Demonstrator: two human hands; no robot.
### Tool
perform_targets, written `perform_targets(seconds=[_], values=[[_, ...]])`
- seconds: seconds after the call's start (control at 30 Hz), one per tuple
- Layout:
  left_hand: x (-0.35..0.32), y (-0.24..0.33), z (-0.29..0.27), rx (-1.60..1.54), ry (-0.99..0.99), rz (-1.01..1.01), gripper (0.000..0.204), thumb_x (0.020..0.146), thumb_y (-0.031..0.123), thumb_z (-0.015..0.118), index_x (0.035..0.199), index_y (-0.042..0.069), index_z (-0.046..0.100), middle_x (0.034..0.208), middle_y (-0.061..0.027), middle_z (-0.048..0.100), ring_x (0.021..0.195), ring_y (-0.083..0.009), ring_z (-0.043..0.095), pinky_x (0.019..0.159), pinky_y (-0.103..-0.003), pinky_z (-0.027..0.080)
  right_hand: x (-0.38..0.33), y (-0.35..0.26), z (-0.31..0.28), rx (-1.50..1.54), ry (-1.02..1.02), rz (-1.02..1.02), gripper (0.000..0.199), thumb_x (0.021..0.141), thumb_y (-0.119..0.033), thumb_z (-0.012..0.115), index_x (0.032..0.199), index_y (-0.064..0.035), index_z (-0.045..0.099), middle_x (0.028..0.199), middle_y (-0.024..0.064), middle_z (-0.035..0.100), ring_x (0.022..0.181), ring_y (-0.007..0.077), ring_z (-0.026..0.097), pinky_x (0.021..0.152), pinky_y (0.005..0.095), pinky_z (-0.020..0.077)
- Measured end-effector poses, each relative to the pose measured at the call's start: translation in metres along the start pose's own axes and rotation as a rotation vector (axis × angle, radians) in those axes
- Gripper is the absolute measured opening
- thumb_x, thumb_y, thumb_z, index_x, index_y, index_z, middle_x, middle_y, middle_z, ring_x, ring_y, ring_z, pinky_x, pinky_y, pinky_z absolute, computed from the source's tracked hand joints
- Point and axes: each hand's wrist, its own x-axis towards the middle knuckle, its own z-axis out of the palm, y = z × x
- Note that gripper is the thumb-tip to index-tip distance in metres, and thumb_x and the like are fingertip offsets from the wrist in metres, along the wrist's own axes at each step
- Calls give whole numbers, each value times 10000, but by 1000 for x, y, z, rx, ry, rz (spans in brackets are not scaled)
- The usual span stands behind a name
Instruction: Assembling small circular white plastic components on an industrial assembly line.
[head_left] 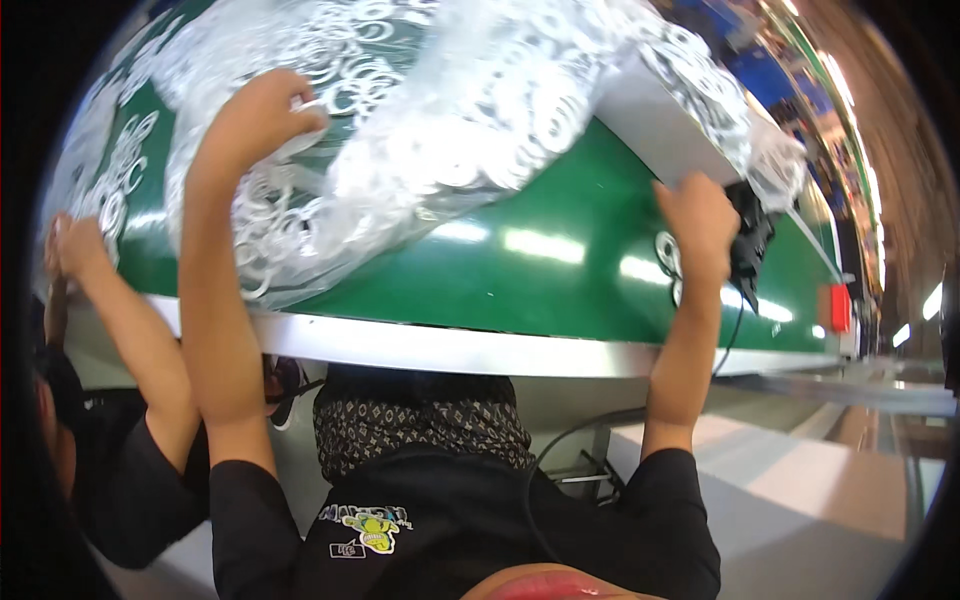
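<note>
My left hand (268, 115) is over the left part of a see-through plastic bag (400, 170) that holds many white rings (355, 85). Its fingers are curled together, with something whitish at the fingertips that I cannot make out. On the right, my right hand (700, 215) is at the near edge of a white box (665, 125), with its fingers bent inward. Whatever those fingers hold is hidden. A few loose rings (667, 252) lie on the green tabletop (560, 270) just left of my right wrist.
A black device (750, 245) with a cable stands behind my right wrist. Farther right sits a red box (835, 308). At my left, another person's hand (78, 245) is beside more rings (125, 165). A pale metal edge (450, 345) runs along the table's front.
</note>
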Motion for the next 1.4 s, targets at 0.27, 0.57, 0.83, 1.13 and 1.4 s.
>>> perform_targets(seconds=[0.27,0.57,0.83,1.13,1.4], values=[[11,59,-14,-1231,134,-206,308,906,195,567,1150,7,557,1050,-114,650,893,-184,631,752,-256,488,24,32,23,-92,-11,14,275,743,-244,651,895,-15,641,943,199,662,865,385,646,746,464,512],[-4,139,24,-1686,-574,-31,451,942,354,526,1229,10,475,1116,-136,615,925,-191,648,699,-266,547,4,26,-16,141,-38,10,304,743,-291,609,935,-69,687,906,158,676,851,354,648,775,439,495],[-16,151,58,-1910,-591,-456,531,962,500,375,1156,22,501,1044,-120,613,899,-212,647,718,-361,575,-48,-64,-22,1037,553,-789,217,767,23,666,982,2,682,927,106,692,845,206,666,744,278,512],[-15,152,67,-1690,-429,-433,283,999,280,397,1135,68,525,966,-15,590,849,-87,604,649,-225,518,-57,-79,-26,655,465,-1203,226,759,-90,676,973,-20,659,1037,99,659,1032,266,600,895,402,466],[-13,151,77,-1751,-428,-365,311,1000,263,378,1127,9,505,917,-98,613,725,-159,646,548,-283,572,-58,-82,-18,1099,434,-1048,199,735,13,612,923,7,676,935,126,672,949,282,616,809,351,487]])
